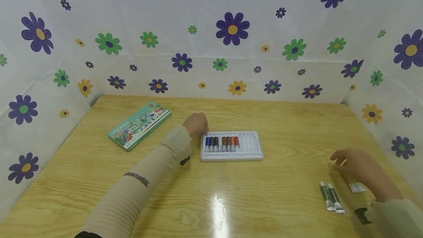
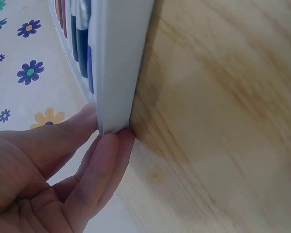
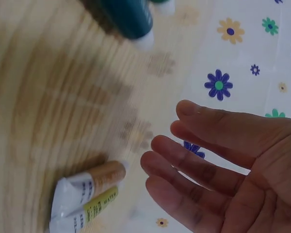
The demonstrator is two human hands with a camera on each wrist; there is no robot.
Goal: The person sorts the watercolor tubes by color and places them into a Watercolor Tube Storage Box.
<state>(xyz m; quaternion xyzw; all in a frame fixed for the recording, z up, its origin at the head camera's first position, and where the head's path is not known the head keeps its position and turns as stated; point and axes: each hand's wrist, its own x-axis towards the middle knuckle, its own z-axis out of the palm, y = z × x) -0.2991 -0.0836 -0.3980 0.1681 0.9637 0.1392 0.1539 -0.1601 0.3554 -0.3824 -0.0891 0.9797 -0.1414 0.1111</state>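
My left hand (image 1: 196, 123) pinches the far left corner of a white paint tray (image 1: 231, 155). In the left wrist view, the thumb lies by its rim and fingertips (image 2: 104, 150) touch its end wall. Several paint tubes (image 1: 224, 144), blue, dark, brown, orange and red, lie side by side in its left and middle slots. My right hand (image 1: 358, 168) hovers over the table at the right, fingers loosely bent, holding nothing. Two green paint tubes (image 1: 331, 198) lie nearby. An orange-brown tube (image 3: 104, 178) and a yellow-green tube (image 3: 102, 204) lie below that hand, partly hidden in the head view.
A green paint box (image 1: 140, 126) with a printed cover lies at an angle at the back left of the wooden table (image 1: 271, 194). White cloth (image 1: 198, 6) with printed flowers rises behind the table and along both sides.
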